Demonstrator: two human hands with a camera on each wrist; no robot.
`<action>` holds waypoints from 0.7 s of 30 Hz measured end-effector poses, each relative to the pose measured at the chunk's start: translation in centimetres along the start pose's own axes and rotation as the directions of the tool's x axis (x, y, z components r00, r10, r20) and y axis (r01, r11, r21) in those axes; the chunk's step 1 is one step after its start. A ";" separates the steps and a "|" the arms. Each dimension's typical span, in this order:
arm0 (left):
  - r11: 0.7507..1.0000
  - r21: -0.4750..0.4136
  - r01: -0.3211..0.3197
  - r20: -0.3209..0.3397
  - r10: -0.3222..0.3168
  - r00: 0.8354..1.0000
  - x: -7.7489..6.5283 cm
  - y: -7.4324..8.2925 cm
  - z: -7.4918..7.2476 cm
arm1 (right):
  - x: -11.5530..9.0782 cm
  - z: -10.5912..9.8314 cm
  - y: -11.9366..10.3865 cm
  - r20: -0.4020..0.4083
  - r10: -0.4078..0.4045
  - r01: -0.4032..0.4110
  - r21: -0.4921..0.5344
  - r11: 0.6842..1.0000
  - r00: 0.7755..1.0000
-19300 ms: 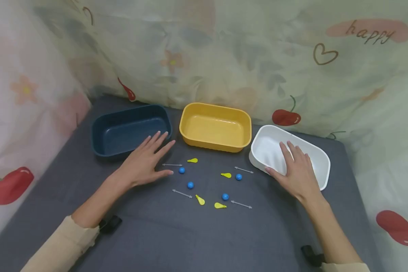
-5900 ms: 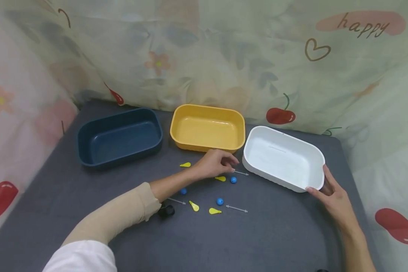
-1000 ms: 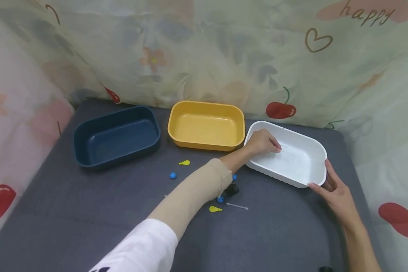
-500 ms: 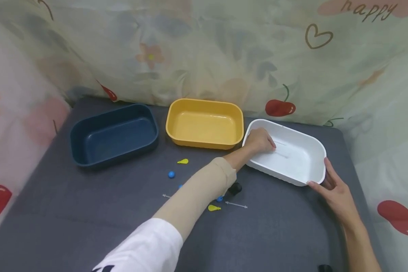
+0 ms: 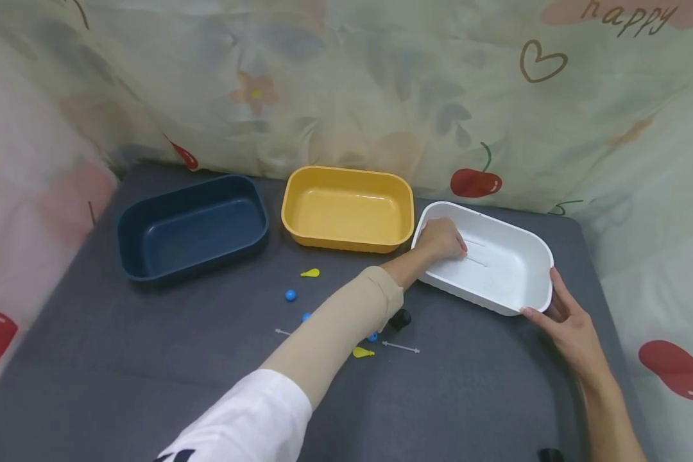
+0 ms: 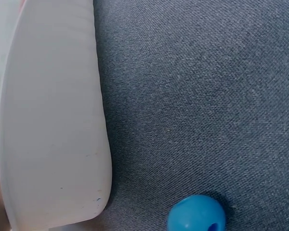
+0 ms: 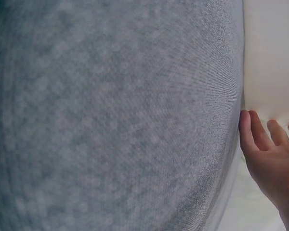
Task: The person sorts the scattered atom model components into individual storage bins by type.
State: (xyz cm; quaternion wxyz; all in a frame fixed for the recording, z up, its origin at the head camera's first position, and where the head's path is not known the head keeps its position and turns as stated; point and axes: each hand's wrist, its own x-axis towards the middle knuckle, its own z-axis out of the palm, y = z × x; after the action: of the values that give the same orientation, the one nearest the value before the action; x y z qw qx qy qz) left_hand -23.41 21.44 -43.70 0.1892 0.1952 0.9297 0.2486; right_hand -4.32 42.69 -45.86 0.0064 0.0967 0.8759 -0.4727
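My left hand (image 5: 440, 240) reaches into the white tray (image 5: 520, 277), fingers curled and fingertips down near its floor. Thumb and index finger pinch the left end of a thin pale rod (image 5: 478, 262), which lies along the floor. A second pale rod (image 5: 475, 243) lies roughly parallel, just behind it. The left wrist view shows the tray's outer side (image 6: 58, 115) and a blue bead (image 6: 196, 214) on the cloth. My right hand (image 5: 574, 337) holds the tray's near right corner, thumb at the front and fingers along the end wall; the right wrist view shows those fingers (image 7: 260, 132) against it.
A yellow tray (image 5: 346, 240) and a navy tray (image 5: 193, 260) stand along the back. Blue beads (image 5: 290, 295), yellow teardrop-shaped pieces (image 5: 310, 273) and pale flared-end rods (image 5: 401, 347) lie on the grey cloth. My left forearm (image 5: 329, 333) crosses over and hides some.
Since 5.9 s ago my left hand has gone from a rod on the cloth into the white tray, where two rods now show instead of one. My right hand stays at the corner.
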 end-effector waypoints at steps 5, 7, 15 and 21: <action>1.000 0.008 0.004 0.000 -0.004 1.000 0.0 -0.3 -0.3 | 0.1 0.3 -0.1 0.006 -0.004 0.004 0.016 1.000 1.000; 1.000 0.015 -0.006 0.000 0.006 1.000 -0.1 -0.4 -0.5 | 0.1 0.4 -0.2 0.010 -0.003 0.003 0.015 1.000 1.000; 0.980 -0.148 -0.129 0.017 0.133 0.991 -1.3 -1.0 -1.8 | 0.1 0.7 -0.1 0.017 0.001 -0.001 0.002 1.000 1.000; 0.928 -0.235 -0.289 0.035 0.305 0.952 -2.4 -1.0 -3.1 | -0.1 0.3 0.0 0.013 0.008 -0.008 0.013 1.000 1.000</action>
State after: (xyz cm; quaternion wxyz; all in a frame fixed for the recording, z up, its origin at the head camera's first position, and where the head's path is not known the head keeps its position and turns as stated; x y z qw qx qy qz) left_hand -23.05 18.33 -41.09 0.2032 0.3194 0.8475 0.3721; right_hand -4.27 42.45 -46.00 0.0132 0.0972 0.8724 -0.4788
